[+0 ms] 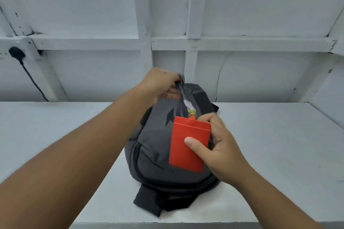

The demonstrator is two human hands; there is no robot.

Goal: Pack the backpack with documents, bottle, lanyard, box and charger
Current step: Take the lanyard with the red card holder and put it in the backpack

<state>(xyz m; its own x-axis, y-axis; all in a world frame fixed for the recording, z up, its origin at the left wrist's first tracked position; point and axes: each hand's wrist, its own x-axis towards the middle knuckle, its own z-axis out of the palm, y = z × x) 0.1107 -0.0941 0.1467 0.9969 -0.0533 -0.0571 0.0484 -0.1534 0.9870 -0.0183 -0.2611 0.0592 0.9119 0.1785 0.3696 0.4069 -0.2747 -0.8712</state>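
Two bare forearms reach from the bottom corners of the frame over a white table (279,145), where a dark grey backpack (158,139) lies flat with its black straps (149,201) toward the camera. The right hand (221,147) is closed on a red card holder (189,143), thumb pressed against its face and fingers behind its right edge, holding it upright just above the middle of the backpack. A small yellow-and-orange clip (191,114) at the holder's top joins it to a dark lanyard strap (183,95), which runs up and back to the left hand (162,85). That hand is closed around the strap's far end, over the far edge of the backpack near the wall. The strap looks taut between the two hands. Behind the table stands a white panelled wall (242,15); at far left a black plug (16,53) sits in it with its cable (33,82) hanging down toward the tabletop.
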